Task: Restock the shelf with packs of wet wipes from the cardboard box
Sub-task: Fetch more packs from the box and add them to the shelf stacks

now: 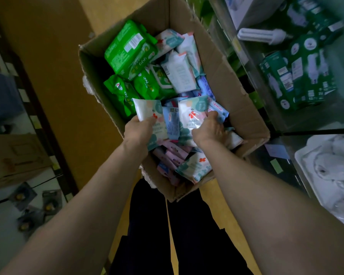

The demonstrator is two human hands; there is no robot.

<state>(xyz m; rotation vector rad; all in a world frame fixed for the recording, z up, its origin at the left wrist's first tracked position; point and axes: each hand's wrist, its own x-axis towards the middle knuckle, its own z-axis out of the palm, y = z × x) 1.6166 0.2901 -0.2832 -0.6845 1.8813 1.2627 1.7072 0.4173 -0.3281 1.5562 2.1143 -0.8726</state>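
Fingers [148, 121] of the left hand [138, 131] curl round a red-cross pack [147, 109], white and teal, with the thumb on its face and the other fingers hidden beneath. The right hand [208, 130] pinches a second red-cross pack [193, 113] in the same way, thumb on top at its right edge. How the fingers under it lie cannot be told. Both packs are tilted up just above the heap, near the box's 6 o'clock end.

Between the two hands a blue pack [172, 124] lies in the pile. The cardboard box [246, 108] stands open on the floor [58, 76] at 12 o'clock from the person, with its flaps folded out. It is full of wet-wipe packs. Green packs [130, 50] crowd its 10 to 11 o'clock side, more white-and-teal ones lie toward 1 o'clock, and pink packs [172, 155] sit at 6 o'clock, below the hands.

At 2 to 3 o'clock, the shelf [244, 60] runs along the box's right side, touching or just beside it. It carries green bulb boxes [298, 76] and a bare bulb [264, 35] lying on its side. Dark trousers [187, 235] show at 6 o'clock between the forearms.
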